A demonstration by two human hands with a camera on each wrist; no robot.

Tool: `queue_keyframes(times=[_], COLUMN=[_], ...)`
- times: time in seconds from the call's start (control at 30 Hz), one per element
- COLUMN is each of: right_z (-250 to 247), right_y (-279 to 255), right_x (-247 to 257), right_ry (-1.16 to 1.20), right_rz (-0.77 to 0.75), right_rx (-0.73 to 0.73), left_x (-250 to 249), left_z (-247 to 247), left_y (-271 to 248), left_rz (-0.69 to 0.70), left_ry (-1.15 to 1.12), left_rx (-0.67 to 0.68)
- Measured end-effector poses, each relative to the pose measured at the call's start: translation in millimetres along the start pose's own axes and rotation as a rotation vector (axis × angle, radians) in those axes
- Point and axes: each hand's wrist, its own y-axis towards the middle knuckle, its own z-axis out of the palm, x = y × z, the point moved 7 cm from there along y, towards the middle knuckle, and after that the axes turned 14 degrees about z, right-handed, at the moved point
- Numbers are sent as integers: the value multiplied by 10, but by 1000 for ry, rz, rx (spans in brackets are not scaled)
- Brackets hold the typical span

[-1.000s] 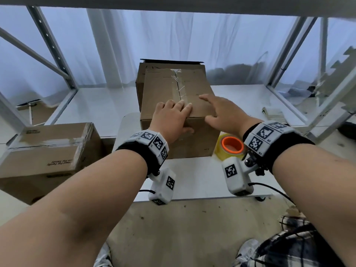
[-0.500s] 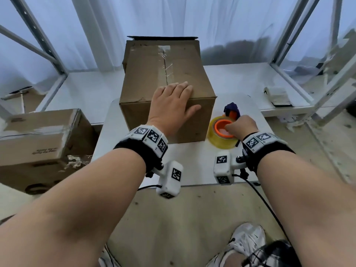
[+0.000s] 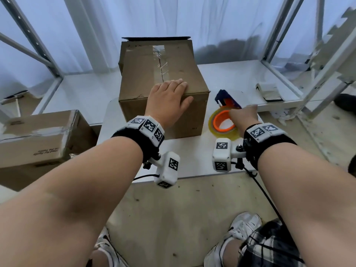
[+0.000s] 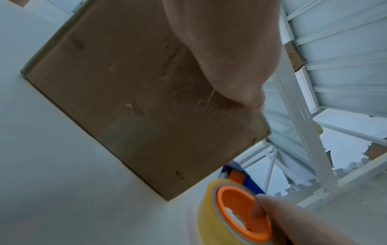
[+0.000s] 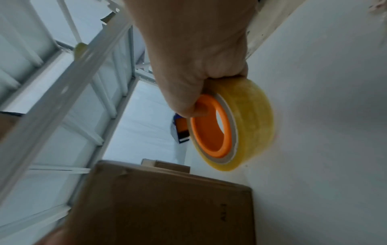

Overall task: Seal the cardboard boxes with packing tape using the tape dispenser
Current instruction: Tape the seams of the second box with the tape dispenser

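Note:
A brown cardboard box stands on the small white table, its top seam carrying old clear tape. My left hand lies flat on the box's near top edge, thumb down the front face. To the box's right, my right hand grips the tape dispenser by its yellowish roll with orange core, thumb inside the core and fingers over the rim. The dispenser's blue body sticks out behind the roll. In the left wrist view the roll is tilted up off the table.
A second taped cardboard box sits low at the left. White metal shelving frames flank the white platform behind the table. A small flat white object lies at the platform's right end. My shoes are on the floor below.
My right hand left the box top, dropped to the tape dispenser beside the box and took hold of its roll, now tilting it up. The left hand stayed on the box.

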Motion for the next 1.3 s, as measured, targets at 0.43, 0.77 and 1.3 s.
queue_keyframes(times=[0.43,0.77,1.3], right_z=[-331,402,567], right_y=[-1520,-1752,-1801], right_x=[1277,1731,1684], right_ry=[208,64,-254], right_rz=[-748,-882,-1111], right_rx=[67,438,406], left_x=[724,1052,1168], left_z=[-86,-457,-981], left_y=[-614,-546,-541], left_rz=[-197,-151,-569], left_ry=[-169,-454,-1466], left_rx=[432,297,-289])
